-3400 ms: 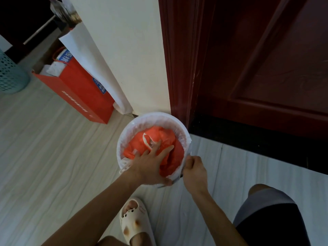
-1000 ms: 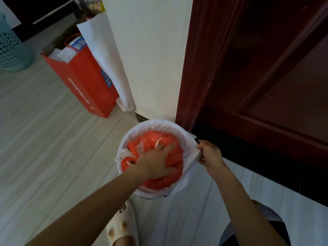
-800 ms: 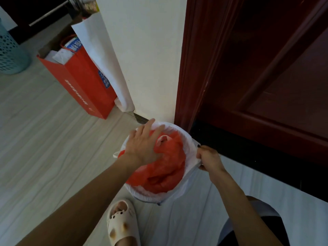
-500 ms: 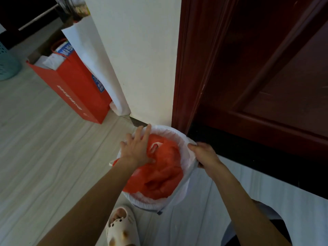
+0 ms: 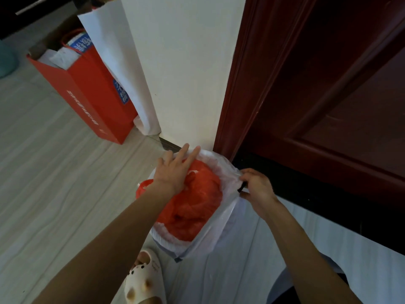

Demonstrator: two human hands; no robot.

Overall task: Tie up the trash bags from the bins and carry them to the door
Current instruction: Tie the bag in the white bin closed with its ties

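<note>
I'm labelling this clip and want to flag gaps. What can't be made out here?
Head view:
- Bin: almost all wrapped by the white liner.
- Contents of the red bag: hidden by its plastic.
- Small black thing by the right hand pinching the liner: too small.
- Liner rim under the left hand: covered.
- Teal basket: cut by left edge.

A translucent white trash bag holds a bright orange-red plastic bag. The floor is pale grey with wavy wood grain. A red paper bag has white lettering. Cream wall, dark reddish-brown door, cream slipper with brown spots.
</note>
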